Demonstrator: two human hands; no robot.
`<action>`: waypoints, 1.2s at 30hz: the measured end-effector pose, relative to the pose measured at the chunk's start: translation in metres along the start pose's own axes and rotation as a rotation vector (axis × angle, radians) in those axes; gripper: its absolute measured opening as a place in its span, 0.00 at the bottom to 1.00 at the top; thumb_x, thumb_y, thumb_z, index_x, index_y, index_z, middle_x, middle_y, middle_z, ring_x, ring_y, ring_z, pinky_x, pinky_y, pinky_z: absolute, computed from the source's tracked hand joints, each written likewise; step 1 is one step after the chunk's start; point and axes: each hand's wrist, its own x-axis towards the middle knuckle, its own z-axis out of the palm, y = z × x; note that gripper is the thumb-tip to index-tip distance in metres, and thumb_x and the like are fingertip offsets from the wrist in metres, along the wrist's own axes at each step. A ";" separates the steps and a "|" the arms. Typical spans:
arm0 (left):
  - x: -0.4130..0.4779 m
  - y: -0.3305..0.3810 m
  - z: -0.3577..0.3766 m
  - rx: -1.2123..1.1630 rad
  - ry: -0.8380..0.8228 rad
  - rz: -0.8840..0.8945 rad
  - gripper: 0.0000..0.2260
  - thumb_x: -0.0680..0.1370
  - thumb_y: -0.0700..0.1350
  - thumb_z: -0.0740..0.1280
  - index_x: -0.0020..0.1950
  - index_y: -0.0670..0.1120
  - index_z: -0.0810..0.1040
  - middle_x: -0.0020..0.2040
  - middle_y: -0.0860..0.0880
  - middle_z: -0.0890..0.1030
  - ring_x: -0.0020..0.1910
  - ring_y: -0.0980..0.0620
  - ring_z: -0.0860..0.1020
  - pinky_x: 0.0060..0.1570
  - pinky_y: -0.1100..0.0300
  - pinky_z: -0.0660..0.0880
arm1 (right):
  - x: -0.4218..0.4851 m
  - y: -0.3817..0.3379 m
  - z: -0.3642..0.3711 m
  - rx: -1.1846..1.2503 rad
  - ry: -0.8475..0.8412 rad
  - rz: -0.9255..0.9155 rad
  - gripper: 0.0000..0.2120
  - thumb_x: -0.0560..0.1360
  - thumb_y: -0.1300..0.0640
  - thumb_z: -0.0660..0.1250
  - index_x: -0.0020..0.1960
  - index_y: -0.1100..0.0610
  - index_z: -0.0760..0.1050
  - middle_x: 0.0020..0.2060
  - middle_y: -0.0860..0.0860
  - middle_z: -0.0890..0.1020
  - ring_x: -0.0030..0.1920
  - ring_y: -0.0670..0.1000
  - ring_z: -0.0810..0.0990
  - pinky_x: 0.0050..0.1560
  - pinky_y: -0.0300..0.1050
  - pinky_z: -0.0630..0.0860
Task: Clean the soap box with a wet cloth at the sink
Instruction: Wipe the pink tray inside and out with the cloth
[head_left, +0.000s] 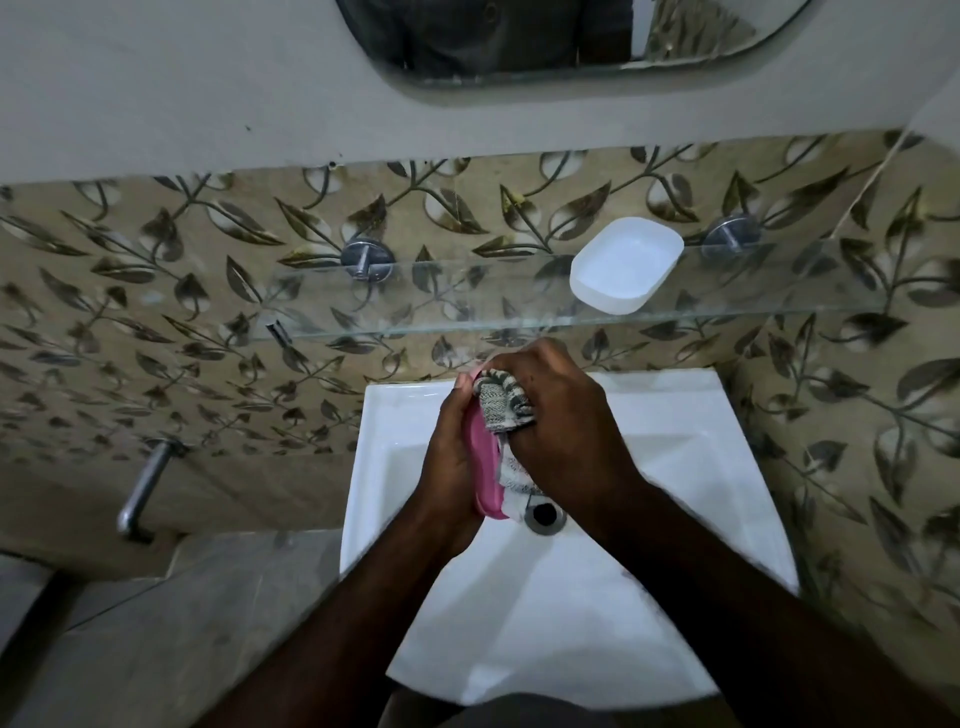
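While the left hand (449, 457) grips the upended pink soap box (485, 467), right-hand fingers (563, 415) clutch the cloth (501, 408).

Pink soap box (485, 470), grey-striped cloth (501, 408), white sink (701, 467).

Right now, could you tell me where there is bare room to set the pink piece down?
The glass shelf is bare left of the white tray. The sink basin near you is bare. Around the drain it is crowded by both hands.

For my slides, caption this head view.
Left hand holds pink soap box over sink; right hand rubs cloth.
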 end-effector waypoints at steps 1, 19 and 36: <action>0.000 -0.002 0.000 -0.031 -0.008 0.005 0.25 0.73 0.60 0.60 0.61 0.45 0.79 0.59 0.41 0.81 0.61 0.43 0.78 0.65 0.46 0.69 | 0.003 0.004 0.001 -0.014 0.016 0.018 0.13 0.71 0.62 0.68 0.55 0.55 0.79 0.49 0.52 0.78 0.46 0.55 0.80 0.45 0.48 0.77; 0.005 0.018 -0.014 -0.102 0.045 -0.047 0.35 0.71 0.67 0.59 0.61 0.38 0.77 0.49 0.38 0.81 0.45 0.43 0.80 0.50 0.50 0.76 | -0.050 0.009 0.008 0.037 -0.246 -0.183 0.20 0.62 0.69 0.66 0.52 0.56 0.78 0.45 0.51 0.79 0.46 0.54 0.79 0.45 0.49 0.77; -0.001 0.005 -0.010 -0.087 -0.028 -0.133 0.33 0.71 0.66 0.59 0.59 0.40 0.81 0.52 0.39 0.83 0.49 0.43 0.83 0.49 0.51 0.78 | -0.024 0.007 0.000 -0.084 -0.112 -0.149 0.17 0.65 0.59 0.58 0.51 0.57 0.77 0.45 0.53 0.78 0.42 0.54 0.77 0.40 0.44 0.73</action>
